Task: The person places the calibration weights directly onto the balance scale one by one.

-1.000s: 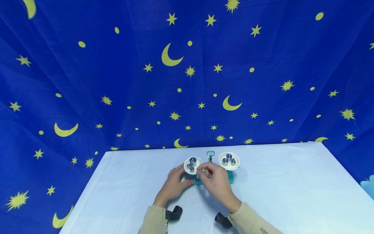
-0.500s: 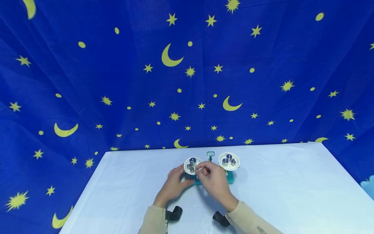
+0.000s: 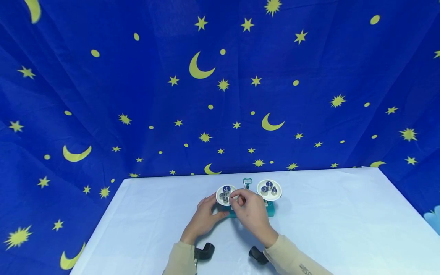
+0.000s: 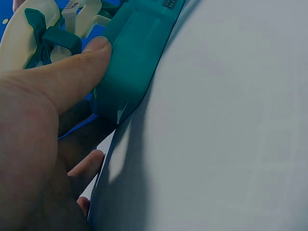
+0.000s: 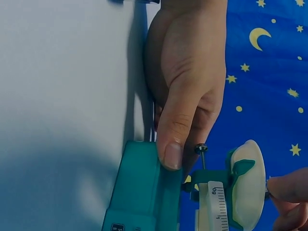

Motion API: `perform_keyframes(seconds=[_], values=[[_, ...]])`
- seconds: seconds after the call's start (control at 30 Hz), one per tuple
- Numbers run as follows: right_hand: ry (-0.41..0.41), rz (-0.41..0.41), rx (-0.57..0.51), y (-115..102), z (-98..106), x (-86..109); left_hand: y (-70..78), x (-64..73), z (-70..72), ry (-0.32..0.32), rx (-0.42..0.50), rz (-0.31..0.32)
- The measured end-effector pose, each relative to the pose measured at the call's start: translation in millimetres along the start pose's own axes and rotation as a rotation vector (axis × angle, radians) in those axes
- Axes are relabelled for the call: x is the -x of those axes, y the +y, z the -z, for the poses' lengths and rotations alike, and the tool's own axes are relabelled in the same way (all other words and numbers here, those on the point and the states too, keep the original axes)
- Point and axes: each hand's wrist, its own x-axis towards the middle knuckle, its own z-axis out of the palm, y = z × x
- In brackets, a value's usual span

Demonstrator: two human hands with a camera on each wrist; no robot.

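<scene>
A teal balance scale (image 3: 270,209) stands on the table with two white pans. Three metal weights (image 3: 225,194) are visible in its left pan (image 3: 220,203), and three more (image 3: 269,188) in the right pan (image 3: 277,195). My left hand (image 3: 205,217) grips the left end of the scale's base, thumb (image 4: 91,62) on the near side and fingers behind. Over the right rim of the left pan, my right hand (image 3: 252,212) pinches a small metal weight (image 5: 267,193) between thumb and fingertips, mostly hidden by the fingers. The beam ruler (image 5: 219,207) shows under the pan in the right wrist view.
A white cloth (image 3: 330,225) covers the table. Behind it hangs a blue curtain (image 3: 237,95) with yellow stars and moons. Black wrist-worn devices (image 3: 205,251) stick out beside both sleeves. The scale's teal pointer frame (image 3: 247,182) rises between the pans.
My right hand has shifted slightly left, bringing its pinching fingertips over the left pan's rim. My left hand and the scale have stayed in place.
</scene>
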Motion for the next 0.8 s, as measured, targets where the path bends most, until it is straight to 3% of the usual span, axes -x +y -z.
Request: perform_keyframes(seconds=[0.5,0.8], values=[[0.057,0.043,0.120,2.1,-5.1,1.5,0.2,0.5,-1.5,0.005,-0.003,0.004],[0.054,0.028,0.128,0.5,-6.5,1.3,-0.1,1.0,-2.0,0.009,-0.011,-0.001]])
